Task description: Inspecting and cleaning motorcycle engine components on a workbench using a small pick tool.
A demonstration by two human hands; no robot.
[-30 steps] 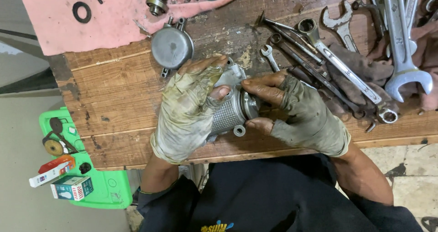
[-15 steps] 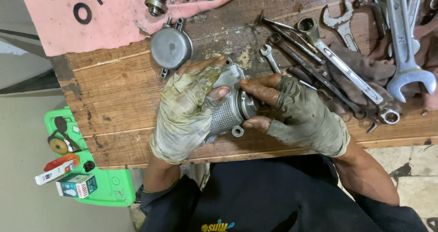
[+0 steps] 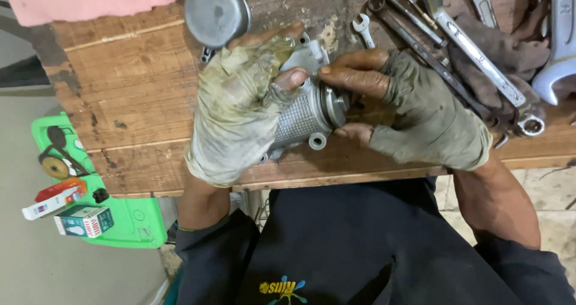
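Metal housing (image 3: 303, 116) is lying on the desk (image 3: 132, 83); left hand (image 3: 237, 110) is gripping it, right hand (image 3: 414, 110) is pinching its end.

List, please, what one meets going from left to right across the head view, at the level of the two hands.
green tray → left hand → ribbed metal part → right hand → ring spanner end

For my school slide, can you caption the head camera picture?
Two gloved hands, left hand and right hand, grip a ribbed metal engine part over a wooden workbench beside wrenches.
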